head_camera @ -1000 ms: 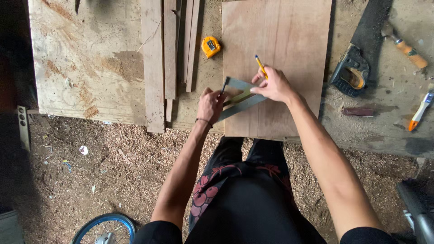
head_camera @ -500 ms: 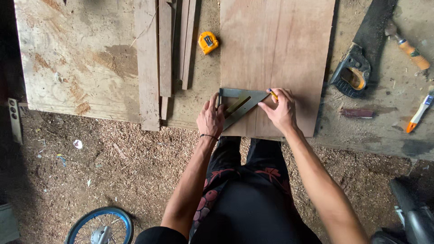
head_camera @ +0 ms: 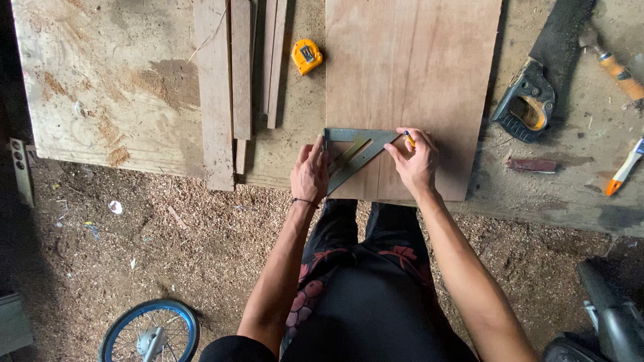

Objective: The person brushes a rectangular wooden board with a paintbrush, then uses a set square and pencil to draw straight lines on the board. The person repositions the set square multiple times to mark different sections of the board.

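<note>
Since a second ago, both hands have settled lower on the triangular metal square [head_camera: 354, 151], and the right one has drawn in from its raised pose to the tool's upper right corner.

From the left: one wide, stained plywood sheet [head_camera: 100, 80] lies on the surface [head_camera: 570, 194], then four narrow wooden slats [head_camera: 241, 74] running away from the person, with one yellow tape measure [head_camera: 306, 55] just right of them. The left hand [head_camera: 310, 173] lies flat with fingers slightly spread, pressing the square's left part down. The square lies flat on the brown board [head_camera: 409, 67], near its closer end. Its straight top edge runs left to right across the board, its left edge hooks the board's left side, and its slanted long side falls from upper right to lower left. The right hand [head_camera: 416, 161] pinches one yellow pencil [head_camera: 408, 139] at the square's top right corner, tip against the board.

Further right lie one handsaw [head_camera: 537, 87] with black handle, one small reddish flat piece [head_camera: 532, 165], one orange-handled tool [head_camera: 614, 64] and one white-and-orange marker [head_camera: 624, 167].

Below the surface the floor [head_camera: 134, 248] is thick with sawdust; one blue-rimmed wheel [head_camera: 151, 332] stands at lower left.
</note>
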